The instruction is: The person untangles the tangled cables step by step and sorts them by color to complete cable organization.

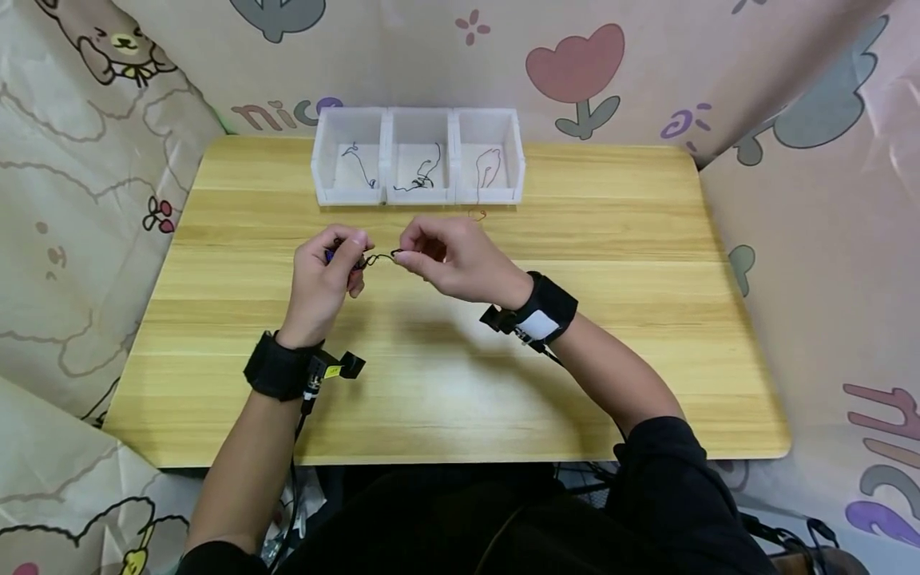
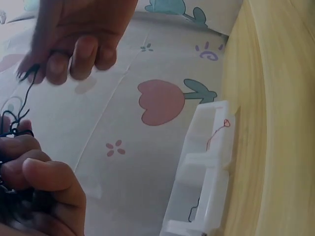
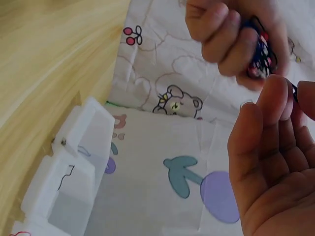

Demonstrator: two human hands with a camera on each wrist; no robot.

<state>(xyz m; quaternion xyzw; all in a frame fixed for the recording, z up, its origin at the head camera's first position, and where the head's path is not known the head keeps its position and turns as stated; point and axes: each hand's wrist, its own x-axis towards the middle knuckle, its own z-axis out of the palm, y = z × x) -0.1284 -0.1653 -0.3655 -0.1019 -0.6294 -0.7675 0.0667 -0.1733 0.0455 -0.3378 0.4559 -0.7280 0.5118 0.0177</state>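
My left hand (image 1: 323, 275) grips a tangled bundle of thin strings (image 3: 261, 56), with black, blue, red and white showing between the fingers. A dark strand (image 1: 381, 256) with small loops runs from that bundle across to my right hand (image 1: 460, 255). There the thumb and forefinger pinch the strand's end. In the left wrist view the same dark string (image 2: 27, 96) stretches between the two hands. Both hands are raised over the table, just in front of a white tray. Much of the bundle is hidden in the left palm.
The white three-compartment tray (image 1: 419, 196) stands at the table's back edge. Dark strings (image 1: 359, 164) lie in its left and middle compartments. A red string (image 1: 487, 168) in the right one hangs over the front wall. Patterned cloth (image 1: 424, 72) surrounds the wooden table (image 1: 611, 239).
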